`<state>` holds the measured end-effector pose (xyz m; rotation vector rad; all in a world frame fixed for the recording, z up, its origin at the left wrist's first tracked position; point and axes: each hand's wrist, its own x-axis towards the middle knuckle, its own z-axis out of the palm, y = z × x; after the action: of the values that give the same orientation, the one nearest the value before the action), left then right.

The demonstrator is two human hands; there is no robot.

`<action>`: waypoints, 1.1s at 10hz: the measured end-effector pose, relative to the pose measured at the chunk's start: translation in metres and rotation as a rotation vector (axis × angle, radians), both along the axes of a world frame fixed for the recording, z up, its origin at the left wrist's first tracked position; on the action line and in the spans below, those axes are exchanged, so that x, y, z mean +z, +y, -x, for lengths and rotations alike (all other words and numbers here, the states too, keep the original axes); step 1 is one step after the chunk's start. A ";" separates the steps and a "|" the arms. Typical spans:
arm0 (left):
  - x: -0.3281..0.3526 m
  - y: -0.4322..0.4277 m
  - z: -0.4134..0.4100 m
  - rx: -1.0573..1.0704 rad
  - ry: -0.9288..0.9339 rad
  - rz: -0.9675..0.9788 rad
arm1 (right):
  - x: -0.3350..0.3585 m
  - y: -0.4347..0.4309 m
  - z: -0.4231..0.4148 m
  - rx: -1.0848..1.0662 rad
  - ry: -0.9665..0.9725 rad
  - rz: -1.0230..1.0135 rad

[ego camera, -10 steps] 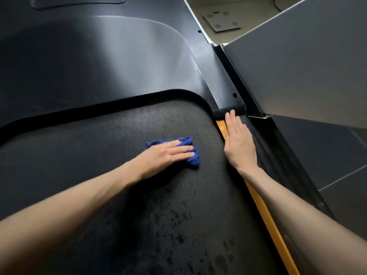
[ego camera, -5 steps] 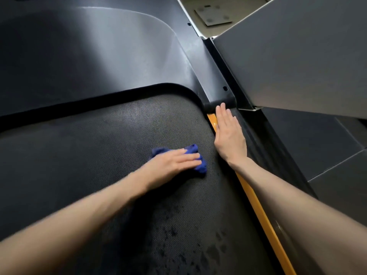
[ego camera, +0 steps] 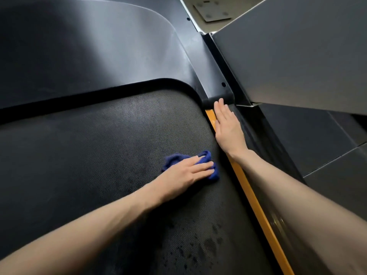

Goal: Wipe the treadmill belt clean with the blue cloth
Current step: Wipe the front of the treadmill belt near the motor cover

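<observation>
The black textured treadmill belt [ego camera: 99, 145] fills the lower left of the head view. A crumpled blue cloth [ego camera: 174, 158] lies on the belt close to its right edge. My left hand [ego camera: 186, 173] presses flat on the cloth with straight fingers pointing right, covering most of it. My right hand [ego camera: 228, 128] rests flat, fingers straight, on the orange strip [ego camera: 256, 207] and side rail at the belt's right edge, fingertips near the front corner. Dark wet spots [ego camera: 200, 249] speckle the belt near the bottom.
The glossy black motor cover [ego camera: 89, 52] rises beyond the belt's curved front edge. A grey slanted upright panel [ego camera: 297, 52] stands at the right above the side rail. Dark floor tiles [ego camera: 327, 147] lie to the right, and a square grey plate [ego camera: 212, 10] sits on pale floor at the top.
My left hand has slid the blue cloth across the belt toward me and to the right, closer to the orange strip. My right hand has stayed flat on the side rail.
</observation>
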<state>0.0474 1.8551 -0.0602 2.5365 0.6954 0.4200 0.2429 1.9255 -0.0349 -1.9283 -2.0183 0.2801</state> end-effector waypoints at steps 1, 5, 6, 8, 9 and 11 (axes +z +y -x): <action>0.001 0.039 0.001 -0.237 -0.004 -0.217 | 0.025 -0.002 -0.004 0.022 0.084 0.074; 0.020 0.010 -0.024 -0.111 0.098 -0.001 | 0.034 -0.061 -0.033 0.084 0.025 0.219; 0.019 0.021 -0.022 -0.293 0.100 -0.098 | 0.030 -0.064 -0.036 0.088 0.060 0.233; 0.025 0.081 -0.024 0.434 0.027 -0.052 | 0.028 -0.065 -0.036 0.096 0.125 0.267; 0.038 0.051 -0.030 0.059 -0.011 -0.084 | 0.025 -0.065 -0.035 0.086 0.139 0.249; 0.023 0.019 -0.020 -0.314 0.017 -0.234 | 0.025 -0.063 -0.034 0.064 0.136 0.261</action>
<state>0.0672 1.8740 -0.0374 2.8095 0.2553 0.3886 0.2773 1.8620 -0.0101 -1.9329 -2.0392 0.7030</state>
